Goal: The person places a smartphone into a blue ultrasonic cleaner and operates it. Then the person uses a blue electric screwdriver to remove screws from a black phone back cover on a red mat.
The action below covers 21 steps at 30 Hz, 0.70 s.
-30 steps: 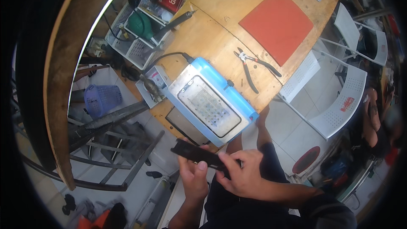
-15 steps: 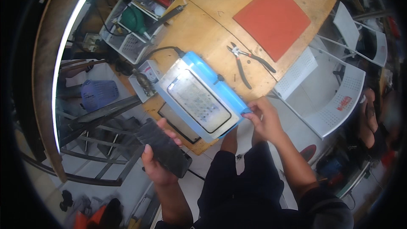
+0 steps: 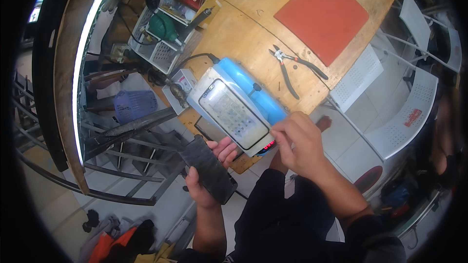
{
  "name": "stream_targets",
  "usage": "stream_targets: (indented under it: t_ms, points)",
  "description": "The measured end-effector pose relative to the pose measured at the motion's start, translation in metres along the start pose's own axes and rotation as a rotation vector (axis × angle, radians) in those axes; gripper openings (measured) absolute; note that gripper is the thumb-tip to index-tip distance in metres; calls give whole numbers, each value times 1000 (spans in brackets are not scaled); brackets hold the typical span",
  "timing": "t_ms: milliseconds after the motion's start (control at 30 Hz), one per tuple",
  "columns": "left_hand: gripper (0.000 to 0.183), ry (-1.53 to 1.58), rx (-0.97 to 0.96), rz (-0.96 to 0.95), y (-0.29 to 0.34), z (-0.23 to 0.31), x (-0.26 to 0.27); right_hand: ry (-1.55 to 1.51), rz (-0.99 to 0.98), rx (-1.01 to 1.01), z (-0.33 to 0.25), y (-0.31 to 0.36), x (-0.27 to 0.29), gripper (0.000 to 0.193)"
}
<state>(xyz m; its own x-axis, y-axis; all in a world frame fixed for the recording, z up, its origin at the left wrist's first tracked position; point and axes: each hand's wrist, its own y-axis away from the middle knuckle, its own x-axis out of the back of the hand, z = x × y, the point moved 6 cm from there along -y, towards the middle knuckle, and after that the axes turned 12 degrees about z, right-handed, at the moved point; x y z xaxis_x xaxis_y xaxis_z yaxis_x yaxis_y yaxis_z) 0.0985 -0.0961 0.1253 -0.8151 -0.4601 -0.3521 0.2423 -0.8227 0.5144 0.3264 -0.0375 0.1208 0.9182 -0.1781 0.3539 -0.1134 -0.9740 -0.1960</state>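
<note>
My left hand (image 3: 197, 190) grips a dark phone (image 3: 209, 170), thumb on one long edge and fingertips showing past the other. Its streaked black face points up. Beside it, at the table's near end, stands a blue machine (image 3: 234, 75) with a pale flat top plate. On that plate lies a black-bordered, see-through panel (image 3: 235, 114) with a spotted surface under it. My right hand (image 3: 297, 141) is closed at the machine's near right corner, fingertips pinched by the plate edge. Whatever they may hold is hidden. A red lit display (image 3: 267, 146) shows under that corner.
Diagonal cutters (image 3: 285, 63) lie spread on the wooden table (image 3: 243, 14), near a red mat (image 3: 324, 17). A sorting tray (image 3: 161, 61) with a green air blower (image 3: 163, 27) stands far left. A perforated chair (image 3: 404, 112) is at the right, a purple basket (image 3: 135, 106) at the left.
My right hand has moved from the machine's blue right end onto the plate's near corner, with fingers more curled. The red display now shows. The left hand still grips the phone; the whole view has shifted.
</note>
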Motion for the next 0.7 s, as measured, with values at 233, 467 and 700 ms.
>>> stream_targets:
  t_ms: [233,467,700]
  points:
    - [78,226,129,-86,-11,-3,6,139,78,233,-13,1,2,14]
    - [84,431,240,-156,-19,-10,16,130,55,116,-14,3,-4,19]
    - [87,431,237,-124,-22,-16,22,291,-51,285,-53,3,-29,52]
